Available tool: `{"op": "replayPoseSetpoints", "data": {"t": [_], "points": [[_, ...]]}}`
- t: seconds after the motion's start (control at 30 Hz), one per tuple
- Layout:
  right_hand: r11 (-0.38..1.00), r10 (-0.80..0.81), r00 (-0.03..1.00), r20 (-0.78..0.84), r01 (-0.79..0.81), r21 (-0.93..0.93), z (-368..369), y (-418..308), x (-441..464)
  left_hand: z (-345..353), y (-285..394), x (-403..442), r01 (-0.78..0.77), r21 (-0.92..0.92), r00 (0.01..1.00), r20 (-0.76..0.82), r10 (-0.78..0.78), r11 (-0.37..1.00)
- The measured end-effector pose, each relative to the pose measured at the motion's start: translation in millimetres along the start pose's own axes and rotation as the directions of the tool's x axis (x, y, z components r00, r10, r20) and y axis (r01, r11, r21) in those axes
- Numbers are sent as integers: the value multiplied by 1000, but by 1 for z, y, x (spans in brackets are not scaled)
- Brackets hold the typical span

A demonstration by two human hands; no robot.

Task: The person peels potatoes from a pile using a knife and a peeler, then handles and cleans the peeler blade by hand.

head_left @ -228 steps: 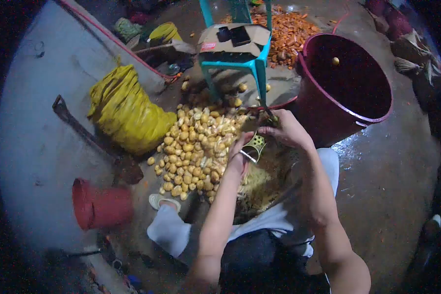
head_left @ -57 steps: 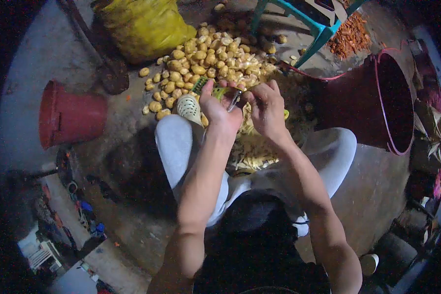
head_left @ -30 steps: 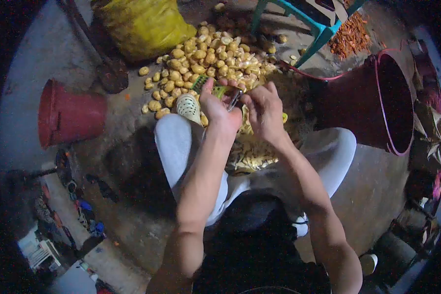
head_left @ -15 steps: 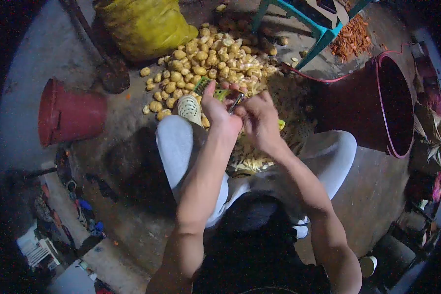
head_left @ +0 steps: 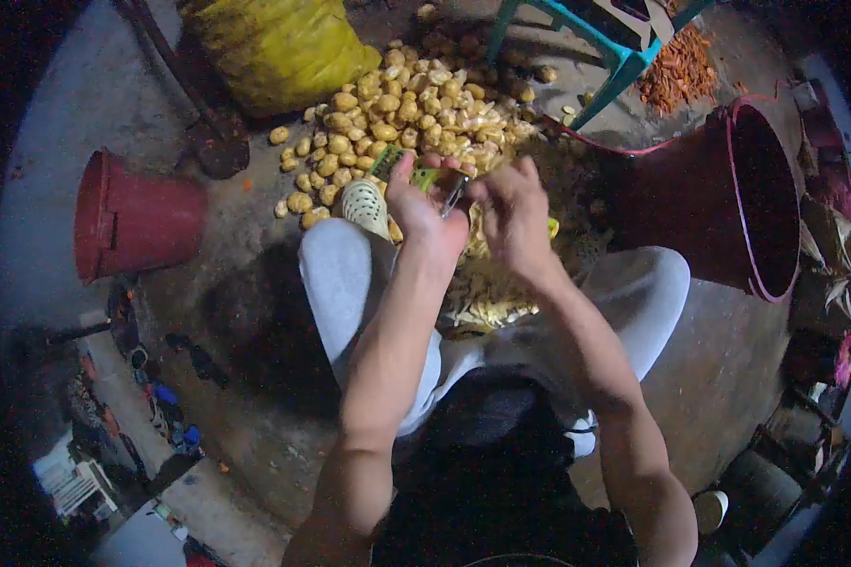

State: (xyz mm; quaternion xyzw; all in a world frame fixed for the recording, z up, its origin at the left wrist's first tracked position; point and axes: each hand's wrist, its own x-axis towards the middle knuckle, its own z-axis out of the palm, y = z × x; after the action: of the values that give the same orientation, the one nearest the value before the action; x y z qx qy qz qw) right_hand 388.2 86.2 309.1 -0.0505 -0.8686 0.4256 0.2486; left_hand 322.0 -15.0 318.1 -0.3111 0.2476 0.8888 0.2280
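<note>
My left hand (head_left: 425,203) is closed, palm up, around a flat green piece with a dotted pattern (head_left: 386,163). A thin shiny metal piece (head_left: 456,195) sticks out at its fingertips; whether the two are joined I cannot tell. My right hand (head_left: 512,213) is beside it, fingers bent, the fingertips close to the metal piece. A yellow-green end (head_left: 553,227) shows at the outer side of my right hand, the rest of it hidden. Beyond both hands lies a heap of potatoes (head_left: 388,118), some looking peeled. Pale peelings (head_left: 487,307) lie on the floor between my legs.
A yellow sack (head_left: 279,52) stands behind the potatoes, near a shovel (head_left: 219,151). To the left is a red bucket (head_left: 151,215); a large dark-red tub (head_left: 690,203) lies tipped at right. A teal stool (head_left: 610,80) stands before a pile of orange pieces (head_left: 679,74).
My right hand has shifted slightly right and up, its fingers lifting a little; the yellow-green end moved with it. My left hand stays nearly in place with the green piece.
</note>
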Motion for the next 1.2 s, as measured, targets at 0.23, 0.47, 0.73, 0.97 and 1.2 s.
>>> {"op": "replayPoseSetpoints", "data": {"t": [0.23,0.47,0.73,0.97,1.2], "points": [[994,-79,994,74,84,-75,2,1,-10,3,-4,-2,-39,-42,999,-24,38,998],[999,-49,999,-12,49,-3,1,-5,-3,6,1,-5,7,-59,1000,11,-7,998],[998,-42,999,-5,41,-56,-1,-2,3,3,-2,5,-34,-83,999,14,35,996],[1000,-17,1000,-11,16,-14,4,3,-2,-1,2,-1,6,-8,998,68,-6,1000],[995,-13,996,88,21,-96,-3,-2,-3,5,-1,0,-29,-47,998,56,31,998]]}}
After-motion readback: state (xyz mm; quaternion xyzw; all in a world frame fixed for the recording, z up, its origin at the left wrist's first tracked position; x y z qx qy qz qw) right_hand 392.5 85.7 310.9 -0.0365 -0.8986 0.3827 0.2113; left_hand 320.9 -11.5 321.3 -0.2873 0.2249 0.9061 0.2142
